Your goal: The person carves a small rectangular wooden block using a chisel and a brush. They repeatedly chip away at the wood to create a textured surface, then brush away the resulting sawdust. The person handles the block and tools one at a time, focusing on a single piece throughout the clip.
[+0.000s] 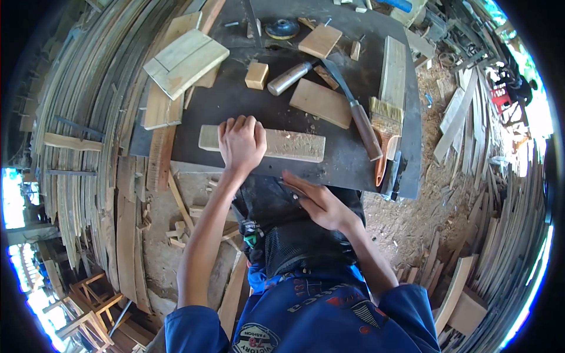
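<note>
My left hand is closed over the left part of a long pale wooden block, which lies flat near the table's front edge. Crumbs of wood dust and shavings sit on the block's right half. Just past that edge, over my lap, my right hand holds nothing, its fingers stretched out and slightly blurred. Right of the block lie a long tool with a wooden handle and a dark blade, and a wide paintbrush with pale bristles. Beyond the block rests a flat wooden piece.
The dark table also bears a small wood cube, a cylinder-handled tool, a black disc and a board with a nail. Marked boards lie at left. Stacked planks flank the table; shavings cover the floor.
</note>
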Action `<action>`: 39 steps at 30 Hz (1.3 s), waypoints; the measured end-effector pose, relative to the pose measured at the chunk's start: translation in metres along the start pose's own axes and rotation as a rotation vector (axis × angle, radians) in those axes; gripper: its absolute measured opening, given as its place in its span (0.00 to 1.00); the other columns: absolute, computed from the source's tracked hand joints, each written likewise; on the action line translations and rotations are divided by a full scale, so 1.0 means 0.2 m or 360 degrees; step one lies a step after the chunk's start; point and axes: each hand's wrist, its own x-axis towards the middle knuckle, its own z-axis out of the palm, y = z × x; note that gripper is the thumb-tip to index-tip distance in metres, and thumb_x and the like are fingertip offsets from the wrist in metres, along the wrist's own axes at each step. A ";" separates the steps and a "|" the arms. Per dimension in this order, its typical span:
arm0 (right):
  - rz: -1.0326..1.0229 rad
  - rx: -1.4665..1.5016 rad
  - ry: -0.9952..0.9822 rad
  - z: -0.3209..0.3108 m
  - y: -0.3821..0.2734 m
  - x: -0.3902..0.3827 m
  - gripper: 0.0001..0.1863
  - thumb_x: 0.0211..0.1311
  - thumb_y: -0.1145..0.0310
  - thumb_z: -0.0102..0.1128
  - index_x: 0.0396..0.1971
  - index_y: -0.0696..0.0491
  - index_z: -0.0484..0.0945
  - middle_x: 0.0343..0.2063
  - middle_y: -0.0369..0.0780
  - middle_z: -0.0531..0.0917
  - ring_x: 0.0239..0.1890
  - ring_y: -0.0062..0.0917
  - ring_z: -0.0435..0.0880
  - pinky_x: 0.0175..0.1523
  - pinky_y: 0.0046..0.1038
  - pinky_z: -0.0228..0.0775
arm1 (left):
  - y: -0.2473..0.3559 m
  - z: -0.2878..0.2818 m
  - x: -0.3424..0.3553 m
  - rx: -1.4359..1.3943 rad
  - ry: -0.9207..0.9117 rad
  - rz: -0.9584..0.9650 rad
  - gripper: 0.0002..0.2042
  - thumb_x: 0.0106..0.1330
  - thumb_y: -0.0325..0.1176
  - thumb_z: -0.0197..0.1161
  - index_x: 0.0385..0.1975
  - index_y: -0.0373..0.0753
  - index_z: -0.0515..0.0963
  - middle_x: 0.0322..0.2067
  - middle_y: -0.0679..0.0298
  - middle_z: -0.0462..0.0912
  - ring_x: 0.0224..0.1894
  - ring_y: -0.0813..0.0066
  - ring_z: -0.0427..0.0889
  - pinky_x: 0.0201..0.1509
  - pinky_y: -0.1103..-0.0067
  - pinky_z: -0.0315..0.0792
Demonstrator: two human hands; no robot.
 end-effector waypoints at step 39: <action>-0.0742 -0.0204 0.0764 0.04 -0.30 0.07 0.17 0.63 0.70 0.38 0.49 0.60 0.68 0.50 0.48 0.71 0.57 0.39 0.65 0.62 0.35 0.52 | 0.30 -0.68 -0.22 -0.1301 0.0278 0.0213 0.32 0.42 0.45 0.71 0.43 0.30 0.68 0.37 0.55 0.69 0.40 0.63 0.74 0.46 0.68 0.71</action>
